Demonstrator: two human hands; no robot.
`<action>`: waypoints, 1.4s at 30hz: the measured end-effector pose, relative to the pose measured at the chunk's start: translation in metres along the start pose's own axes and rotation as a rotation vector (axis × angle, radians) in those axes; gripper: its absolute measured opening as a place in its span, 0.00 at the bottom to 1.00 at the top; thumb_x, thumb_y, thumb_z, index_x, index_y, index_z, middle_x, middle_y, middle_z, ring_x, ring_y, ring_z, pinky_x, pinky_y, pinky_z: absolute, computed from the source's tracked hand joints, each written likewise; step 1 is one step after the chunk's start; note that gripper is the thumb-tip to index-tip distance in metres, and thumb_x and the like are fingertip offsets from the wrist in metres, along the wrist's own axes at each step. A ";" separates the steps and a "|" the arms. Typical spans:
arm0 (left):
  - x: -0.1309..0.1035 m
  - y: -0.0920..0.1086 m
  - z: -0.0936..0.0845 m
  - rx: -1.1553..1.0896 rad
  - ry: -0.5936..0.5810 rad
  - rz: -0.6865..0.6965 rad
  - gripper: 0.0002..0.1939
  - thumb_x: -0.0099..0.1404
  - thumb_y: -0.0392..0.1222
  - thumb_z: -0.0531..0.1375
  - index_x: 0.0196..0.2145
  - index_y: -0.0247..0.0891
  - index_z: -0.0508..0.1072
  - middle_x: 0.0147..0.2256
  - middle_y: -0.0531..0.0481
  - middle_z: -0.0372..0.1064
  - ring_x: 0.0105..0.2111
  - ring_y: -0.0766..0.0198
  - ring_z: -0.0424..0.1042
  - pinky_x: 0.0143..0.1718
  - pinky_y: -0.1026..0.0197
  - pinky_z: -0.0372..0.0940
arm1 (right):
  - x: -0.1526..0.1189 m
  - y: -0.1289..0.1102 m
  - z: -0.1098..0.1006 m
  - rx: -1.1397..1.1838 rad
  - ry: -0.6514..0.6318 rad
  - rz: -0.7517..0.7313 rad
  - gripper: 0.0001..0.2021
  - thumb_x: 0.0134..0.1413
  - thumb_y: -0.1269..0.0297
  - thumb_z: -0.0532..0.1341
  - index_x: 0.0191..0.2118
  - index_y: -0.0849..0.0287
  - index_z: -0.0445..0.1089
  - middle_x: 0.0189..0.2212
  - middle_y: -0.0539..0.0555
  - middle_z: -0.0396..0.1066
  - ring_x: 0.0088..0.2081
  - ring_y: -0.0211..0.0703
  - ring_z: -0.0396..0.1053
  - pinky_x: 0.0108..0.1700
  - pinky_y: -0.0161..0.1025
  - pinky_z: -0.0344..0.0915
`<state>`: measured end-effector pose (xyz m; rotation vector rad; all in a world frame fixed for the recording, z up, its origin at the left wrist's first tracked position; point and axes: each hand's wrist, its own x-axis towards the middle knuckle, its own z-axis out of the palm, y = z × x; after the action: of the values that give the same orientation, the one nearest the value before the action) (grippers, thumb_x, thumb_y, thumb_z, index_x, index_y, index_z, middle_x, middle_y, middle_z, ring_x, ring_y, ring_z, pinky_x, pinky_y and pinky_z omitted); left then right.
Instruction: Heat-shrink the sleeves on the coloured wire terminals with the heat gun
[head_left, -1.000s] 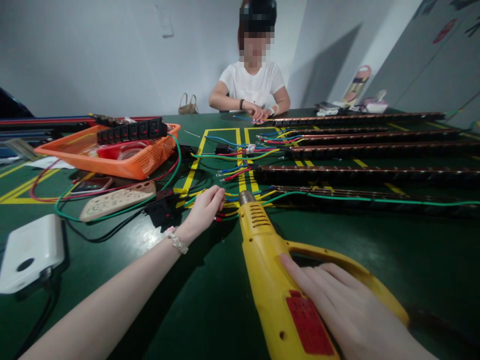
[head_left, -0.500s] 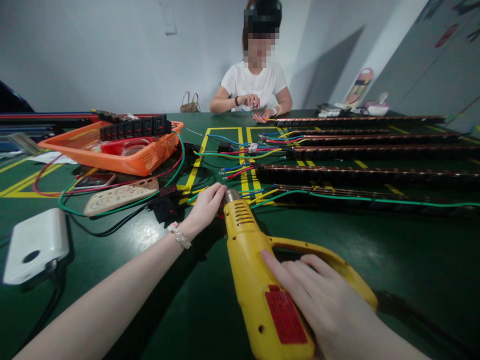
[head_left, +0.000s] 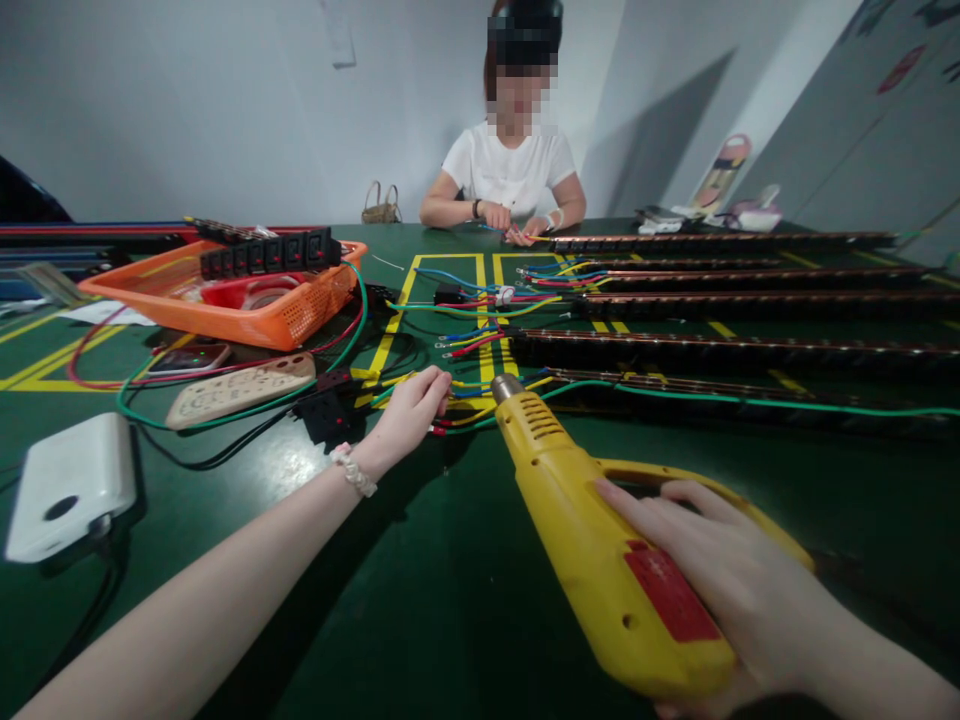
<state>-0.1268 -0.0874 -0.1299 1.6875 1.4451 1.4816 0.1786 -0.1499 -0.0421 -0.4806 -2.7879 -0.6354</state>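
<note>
My right hand point(head_left: 720, 560) is wrapped round the handle of a yellow heat gun point(head_left: 570, 500), whose metal nozzle point(head_left: 507, 388) points away from me and to the left, over coloured wires. My left hand point(head_left: 411, 408) is closed at the wire ends, its fingertips pinching thin wires. Yellow and blue wires point(head_left: 476, 388) run from those fingers to the nearest long black strip point(head_left: 720, 390), and a red-tipped wire end lies just below them. A green wire point(head_left: 787, 402) stretches along that strip. Close to the left wrist lies a black socket block point(head_left: 324, 412).
Several more black strips point(head_left: 735, 345) with wire ends lie across the table's right side. An orange basket point(head_left: 255, 322), a phone point(head_left: 191, 358), a beige patterned case point(head_left: 240, 390) and a white power bank point(head_left: 73, 488) are at left. Opposite sits a co-worker point(head_left: 514, 165) handling wires.
The heat gun has swung right, its nozzle moving away from my left fingers and showing more of the wires. My left hand has stayed nearly in place. The co-worker's hands have shifted slightly.
</note>
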 end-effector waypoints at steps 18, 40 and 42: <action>0.001 -0.003 0.001 -0.024 -0.026 -0.007 0.22 0.67 0.54 0.44 0.28 0.33 0.62 0.22 0.53 0.59 0.22 0.75 0.56 0.25 0.70 0.52 | -0.011 0.003 -0.005 -0.042 -0.041 0.063 0.58 0.36 0.27 0.50 0.67 0.62 0.33 0.46 0.51 0.61 0.44 0.29 0.59 0.45 0.30 0.58; 0.002 0.002 -0.001 -0.003 0.036 -0.008 0.19 0.67 0.49 0.45 0.26 0.32 0.59 0.23 0.53 0.56 0.24 0.74 0.55 0.26 0.69 0.49 | 0.022 -0.039 0.027 0.067 0.069 0.014 0.53 0.38 0.31 0.49 0.66 0.62 0.39 0.43 0.52 0.62 0.42 0.28 0.56 0.51 0.32 0.46; 0.001 0.002 -0.001 0.002 0.032 -0.003 0.19 0.67 0.49 0.45 0.26 0.32 0.60 0.23 0.53 0.57 0.24 0.74 0.56 0.27 0.69 0.50 | 0.021 -0.038 0.025 0.067 0.055 0.015 0.52 0.39 0.30 0.48 0.66 0.61 0.41 0.43 0.52 0.62 0.41 0.27 0.56 0.51 0.31 0.46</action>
<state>-0.1270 -0.0872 -0.1272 1.6690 1.4651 1.5121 0.1416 -0.1652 -0.0720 -0.4633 -2.7408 -0.5417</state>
